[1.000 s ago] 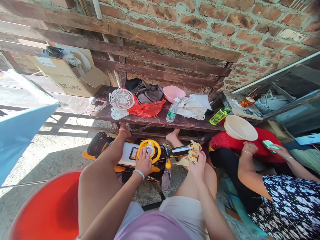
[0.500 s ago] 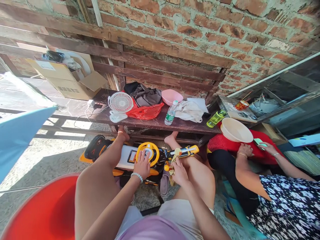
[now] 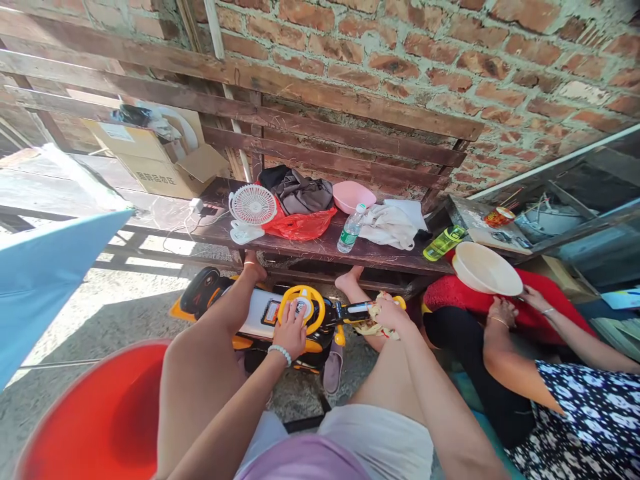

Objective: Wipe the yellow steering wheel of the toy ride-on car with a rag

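Observation:
Between my knees stands a yellow, black and white ride-on toy [image 3: 253, 311] with a yellow steering wheel [image 3: 321, 313]. My left hand [image 3: 290, 333] lies on the wheel's hub, fingers stretched out over it. A crumpled, pale patterned cloth [image 3: 375, 329] is bunched in my right hand [image 3: 393, 313]. That hand presses it against the toy's long arm [image 3: 356, 309], near its yellow far end; the cloth and my fingers hide part of the arm. Beneath the toy lies a greyish-purple slipper [image 3: 333, 373].
On the dark bench [image 3: 310, 247] are a white fan [image 3: 253, 204], a red bag [image 3: 305, 225], a water bottle [image 3: 351, 230], a pink basin [image 3: 354, 195] and a green bottle [image 3: 444, 243]. At right, a person's hands [image 3: 503, 311] are beside a cream basin [image 3: 487, 269]. A red stool [image 3: 95, 413] is at left.
My right hand and the cloth have moved right along the toy's arm, toward its yellow end. My left hand stays on the wheel. The co-worker's right hand has moved closer to the cream basin.

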{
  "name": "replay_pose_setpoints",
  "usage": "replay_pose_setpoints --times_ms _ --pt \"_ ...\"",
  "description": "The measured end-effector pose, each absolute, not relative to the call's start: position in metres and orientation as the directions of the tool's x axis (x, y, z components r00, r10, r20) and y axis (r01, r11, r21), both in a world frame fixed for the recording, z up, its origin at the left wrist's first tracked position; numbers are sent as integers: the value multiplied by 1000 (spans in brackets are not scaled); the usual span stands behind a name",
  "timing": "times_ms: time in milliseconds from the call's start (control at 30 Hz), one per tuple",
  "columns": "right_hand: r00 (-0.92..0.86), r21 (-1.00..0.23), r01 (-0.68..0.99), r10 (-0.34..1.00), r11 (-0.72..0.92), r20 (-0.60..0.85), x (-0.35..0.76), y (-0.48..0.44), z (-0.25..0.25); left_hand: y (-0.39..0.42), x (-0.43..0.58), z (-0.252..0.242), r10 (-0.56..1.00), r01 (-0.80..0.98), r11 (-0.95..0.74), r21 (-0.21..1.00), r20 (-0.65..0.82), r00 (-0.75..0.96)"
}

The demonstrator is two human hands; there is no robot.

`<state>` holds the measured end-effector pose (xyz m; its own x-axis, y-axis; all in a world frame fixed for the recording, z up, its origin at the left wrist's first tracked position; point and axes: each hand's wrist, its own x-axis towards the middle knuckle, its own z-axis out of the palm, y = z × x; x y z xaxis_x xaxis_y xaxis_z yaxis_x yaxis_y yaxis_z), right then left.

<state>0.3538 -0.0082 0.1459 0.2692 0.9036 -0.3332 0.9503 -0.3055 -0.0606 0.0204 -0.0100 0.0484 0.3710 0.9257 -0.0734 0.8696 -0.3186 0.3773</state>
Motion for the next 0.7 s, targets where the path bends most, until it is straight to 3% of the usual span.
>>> replay_pose_setpoints --times_ms 200,433,500,533,633,700 --pt "224 -33 963 862 -267 -454 315 12 141 -11 22 48 930 873 -306 380 -75 359" --pt "109 -230 943 876 -241 -470 293 21 144 -11 22 47 926 873 -311 375 -88 367" --pt "77 -355 900 894 -252 -441 299 13 145 -10 22 46 927 877 -311 366 -89 365" --pt "66 -473 836 907 -278 -416 302 6 144 -10 22 45 927 878 -311 364 -88 365" --pt "60 -833 442 938 -333 -342 311 -25 132 -10 22 44 926 874 -315 370 -82 368" --pt "81 -904 296 951 -309 -299 318 -44 122 -10 21 44 926 872 -313 376 -84 369"
